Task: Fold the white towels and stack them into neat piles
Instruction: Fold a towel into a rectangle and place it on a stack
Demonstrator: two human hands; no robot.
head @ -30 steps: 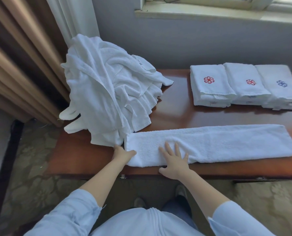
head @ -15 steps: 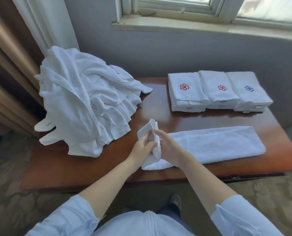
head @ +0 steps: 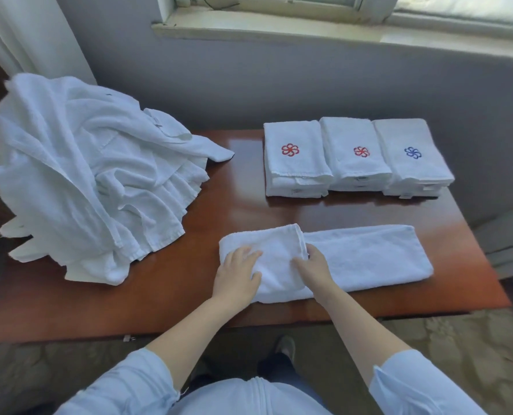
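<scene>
A long white towel (head: 366, 257) lies along the front of the wooden table (head: 240, 205), its left end folded over onto itself. My left hand (head: 237, 272) rests flat on the folded flap with fingers spread. My right hand (head: 313, 265) presses on the flap's right edge, fingers straight. Three piles of folded towels stand at the back right: two topped with a red flower mark (head: 294, 158) (head: 355, 154), one with a blue mark (head: 412, 154). A big heap of unfolded white towels (head: 90, 175) covers the table's left side.
A grey wall and a window sill (head: 279, 28) run behind the table. A white curtain (head: 30, 34) hangs at the back left. Patterned carpet (head: 459, 339) lies in front of the table, and my shoes show below its front edge.
Both hands lifted the towel's left end and laid it over to the right. The flap now lies flat with both hands on it. The camera moved closer and to the right.
</scene>
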